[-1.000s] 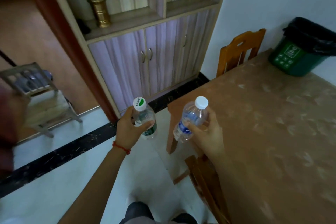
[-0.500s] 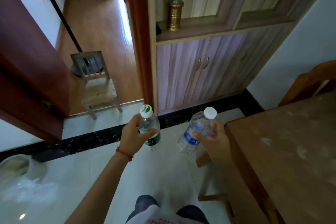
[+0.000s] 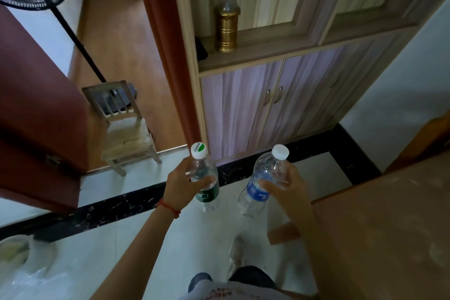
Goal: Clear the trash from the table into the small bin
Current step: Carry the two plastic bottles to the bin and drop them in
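My left hand point(image 3: 181, 184) grips a clear plastic bottle with a green label point(image 3: 204, 178) and a white-and-green cap, held upright over the floor. My right hand point(image 3: 289, 189) grips a second clear bottle with a blue label point(image 3: 261, 182) and a white cap, tilted slightly right. Both bottles hang above the white tiled floor, left of the brown table point(image 3: 389, 226). The green bin is out of view.
A wooden cabinet point(image 3: 280, 105) with a brass lantern point(image 3: 227, 24) stands ahead. A small wooden chair point(image 3: 121, 129) sits in the doorway beside a red door point(image 3: 36, 117) and a fan stand. A clear plastic bag point(image 3: 26, 268) lies at the lower left. A chair back point(image 3: 428, 139) shows at the right.
The view has swung left, away from the table and the green bin, which has left the frame. Both hands still hold their bottles in front of me.
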A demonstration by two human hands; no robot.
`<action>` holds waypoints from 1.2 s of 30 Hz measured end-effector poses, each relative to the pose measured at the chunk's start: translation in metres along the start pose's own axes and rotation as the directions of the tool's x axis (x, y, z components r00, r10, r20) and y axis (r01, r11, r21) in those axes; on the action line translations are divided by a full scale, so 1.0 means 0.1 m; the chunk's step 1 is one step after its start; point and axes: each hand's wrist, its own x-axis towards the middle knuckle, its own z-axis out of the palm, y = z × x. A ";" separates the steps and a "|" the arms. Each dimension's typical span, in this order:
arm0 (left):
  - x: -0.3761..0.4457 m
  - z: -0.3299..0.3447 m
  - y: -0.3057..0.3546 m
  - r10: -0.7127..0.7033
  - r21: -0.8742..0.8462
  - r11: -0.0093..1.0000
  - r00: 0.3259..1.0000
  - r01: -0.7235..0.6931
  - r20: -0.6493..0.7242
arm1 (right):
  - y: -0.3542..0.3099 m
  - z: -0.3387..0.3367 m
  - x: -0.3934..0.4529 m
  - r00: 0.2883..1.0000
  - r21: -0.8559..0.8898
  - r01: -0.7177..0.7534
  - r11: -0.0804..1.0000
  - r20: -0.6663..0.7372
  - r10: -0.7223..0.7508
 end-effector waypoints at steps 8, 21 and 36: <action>1.04 0.52 0.55 0.064 -0.022 0.998 0.989 -0.062 0.131 | -0.02 -0.52 0.94 0.999 0.066 -0.039 0.997 -0.013 0.040; 2.44 1.75 1.46 0.226 -0.152 0.974 0.798 -0.170 0.558 | 0.07 -1.04 1.56 0.899 0.125 -0.140 0.982 -0.399 0.179; 3.52 3.02 2.25 0.297 -0.162 0.926 0.390 -0.342 0.872 | 0.01 -1.27 2.11 0.514 0.349 -0.194 0.917 -0.760 0.398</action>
